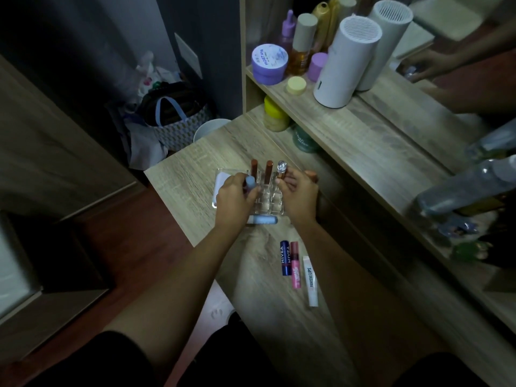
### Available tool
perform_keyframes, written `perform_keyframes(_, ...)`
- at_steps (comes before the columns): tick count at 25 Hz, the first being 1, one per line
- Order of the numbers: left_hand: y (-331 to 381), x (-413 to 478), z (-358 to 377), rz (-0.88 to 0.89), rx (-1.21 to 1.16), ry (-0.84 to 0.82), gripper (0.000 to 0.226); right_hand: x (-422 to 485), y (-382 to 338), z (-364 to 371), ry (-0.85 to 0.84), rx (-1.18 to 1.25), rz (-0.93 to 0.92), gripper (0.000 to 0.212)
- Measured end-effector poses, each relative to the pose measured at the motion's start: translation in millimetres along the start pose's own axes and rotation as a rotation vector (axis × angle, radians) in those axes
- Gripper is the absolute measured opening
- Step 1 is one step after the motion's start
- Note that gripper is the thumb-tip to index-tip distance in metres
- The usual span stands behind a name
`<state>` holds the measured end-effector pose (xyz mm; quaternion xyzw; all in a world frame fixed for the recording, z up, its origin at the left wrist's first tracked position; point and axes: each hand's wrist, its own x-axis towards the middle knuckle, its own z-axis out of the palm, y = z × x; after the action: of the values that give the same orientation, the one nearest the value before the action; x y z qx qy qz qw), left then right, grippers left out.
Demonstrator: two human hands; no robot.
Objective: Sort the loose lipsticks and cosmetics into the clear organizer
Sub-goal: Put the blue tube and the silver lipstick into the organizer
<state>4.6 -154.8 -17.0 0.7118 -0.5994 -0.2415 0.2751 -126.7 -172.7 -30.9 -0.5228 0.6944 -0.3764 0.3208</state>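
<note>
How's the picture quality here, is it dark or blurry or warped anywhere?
Head view: dim overall, with dark corners; wide-angle bending curves the shelf edges; the hands, left hand and right hand, are slightly soft; the bottles at right are smeared; the Nivea stick label stays readable.
</note>
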Motion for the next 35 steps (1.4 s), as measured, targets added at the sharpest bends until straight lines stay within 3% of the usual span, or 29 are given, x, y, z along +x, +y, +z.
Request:
perform_keyframes(9, 3, -6, -10, -0.039, -0.079, 0.013, 0.045, -5, -2, -23, -0.087, -0.004, 0.000, 0.044)
perform_keyframes(18, 12, -69, -13, 0.038, -0.119, 0.057, 0.034, -69, 18, -88, -0.104, -0.098, -0.076, 0.033)
perform_keyframes(23, 4, -123, 8, 0.044, -0.082, -0.067, 0.024, -121, 55, -102, -0.135, -0.182, 0.047, 0.028)
perform_keyframes(31, 9, -178, 49, 0.065, 0.035, -0.277, 0.020, -152, 76, -87, -0.170, -0.265, 0.206, 0.038)
perform_keyframes(35, 24, -179, 61, -0.094, -0.035, -0.228, 0.023, -145, 79, -90, -0.171, -0.167, 0.317, 0.037)
